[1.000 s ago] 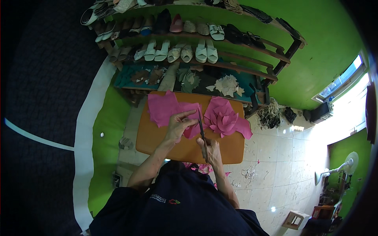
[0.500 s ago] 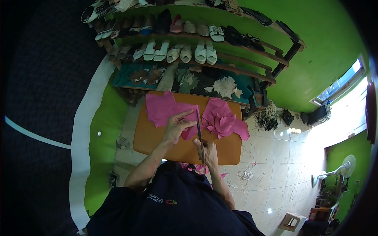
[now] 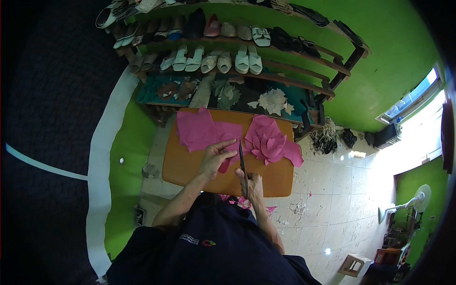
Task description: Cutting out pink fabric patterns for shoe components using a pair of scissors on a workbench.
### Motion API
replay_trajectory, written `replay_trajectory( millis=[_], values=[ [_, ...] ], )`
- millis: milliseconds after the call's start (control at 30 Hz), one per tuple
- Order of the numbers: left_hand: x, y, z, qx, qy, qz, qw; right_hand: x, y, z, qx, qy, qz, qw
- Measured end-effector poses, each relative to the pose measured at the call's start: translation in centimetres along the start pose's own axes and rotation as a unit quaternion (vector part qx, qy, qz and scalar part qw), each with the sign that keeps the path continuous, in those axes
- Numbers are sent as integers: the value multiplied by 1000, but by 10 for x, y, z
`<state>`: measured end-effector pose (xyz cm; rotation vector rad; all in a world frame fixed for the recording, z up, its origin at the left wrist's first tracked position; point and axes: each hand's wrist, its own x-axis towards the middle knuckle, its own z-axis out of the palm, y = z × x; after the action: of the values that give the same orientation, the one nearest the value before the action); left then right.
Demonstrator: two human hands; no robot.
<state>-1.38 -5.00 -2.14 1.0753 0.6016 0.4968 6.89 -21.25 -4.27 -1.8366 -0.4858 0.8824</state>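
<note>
Holding pink sheet (image 3: 230,131): left fingers (image 3: 223,144), slightly parted | scissors (image 3: 242,162): right fingers (image 3: 257,181), curled

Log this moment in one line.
left hand: pinching pink material | right hand: gripping scissors | orange table: pink petal shapes on top

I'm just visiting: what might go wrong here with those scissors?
The scissors in the right hand look close to the left hand, which pinches a pink piece, so a slip might nick its fingers. The scissors also point up beside the pink petals and might snag one. Scraps on the floor might make a foot slide.
</note>
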Motion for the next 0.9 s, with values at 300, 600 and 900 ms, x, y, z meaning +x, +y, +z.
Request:
replay_trajectory(
  millis=[300, 600, 900],
  values=[
    [10, 24, -42, 77, -108, -79, 988, -5, 17, -15, -56, -100, -54, 992],
    [9, 31, -37, 141, -182, -97, 968, -4, 6, -19, -109, -80, -92, 987],
    [9, 29, -40, 160, -189, -97, 964, -10, -1, -22, -107, -83, -88, 987]
  ],
)
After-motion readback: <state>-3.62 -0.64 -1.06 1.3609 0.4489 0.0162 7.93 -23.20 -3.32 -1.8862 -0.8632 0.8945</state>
